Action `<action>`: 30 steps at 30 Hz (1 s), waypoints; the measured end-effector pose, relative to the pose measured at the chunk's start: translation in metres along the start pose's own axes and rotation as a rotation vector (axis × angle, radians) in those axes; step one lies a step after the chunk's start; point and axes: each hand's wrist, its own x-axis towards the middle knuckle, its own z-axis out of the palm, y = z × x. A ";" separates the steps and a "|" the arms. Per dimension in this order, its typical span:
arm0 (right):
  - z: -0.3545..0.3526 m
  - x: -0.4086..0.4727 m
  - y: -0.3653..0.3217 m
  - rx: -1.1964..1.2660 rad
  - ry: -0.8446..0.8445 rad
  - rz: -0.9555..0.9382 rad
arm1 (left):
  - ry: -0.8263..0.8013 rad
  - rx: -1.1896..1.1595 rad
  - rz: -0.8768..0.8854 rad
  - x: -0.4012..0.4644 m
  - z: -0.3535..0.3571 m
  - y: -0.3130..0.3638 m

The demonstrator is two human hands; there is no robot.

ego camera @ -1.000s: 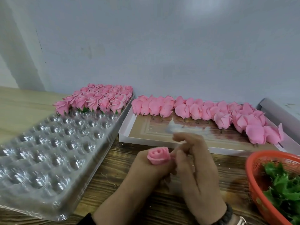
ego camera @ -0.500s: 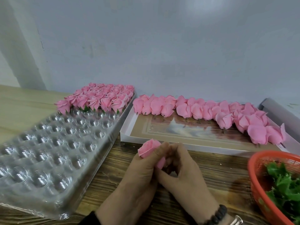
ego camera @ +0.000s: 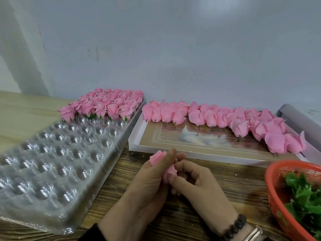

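Observation:
A pink rose head (ego camera: 169, 168) sits between my two hands over the wooden table. My left hand (ego camera: 149, 181) grips it, the thumb lying across its petals. My right hand (ego camera: 199, 185) curls its fingers against the flower's underside; what those fingertips pinch is hidden. A clear plastic tray (ego camera: 52, 162) with many round cups lies at the left, and several finished pink roses with green sepals (ego camera: 107, 105) fill its far rows. A flat white box (ego camera: 173, 152) behind my hands holds several loose pink rose heads (ego camera: 225, 119).
An orange plastic basket (ego camera: 276, 188) with several green sepal pieces (ego camera: 305, 202) stands at the right edge. A grey roll (ego camera: 302, 119) lies behind the box at the far right. The grey wall runs close behind everything.
The rose has tipped from facing up to lying sideways in my left hand. My right hand dropped from above the flower to below it, and both hands settled lower.

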 end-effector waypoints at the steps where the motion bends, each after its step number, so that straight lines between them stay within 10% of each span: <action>1: -0.001 0.000 0.000 0.015 -0.023 0.013 | -0.006 0.016 -0.001 0.000 0.000 -0.001; 10: -0.008 0.001 0.006 -0.025 0.216 -0.174 | 0.080 0.446 0.367 0.002 -0.007 0.001; 19: -0.014 0.000 -0.004 -0.246 -0.023 -0.290 | 0.010 0.996 0.375 0.001 -0.011 0.004; 30: -0.016 0.002 -0.002 -0.049 0.082 -0.139 | -0.051 0.933 0.356 0.003 -0.014 -0.001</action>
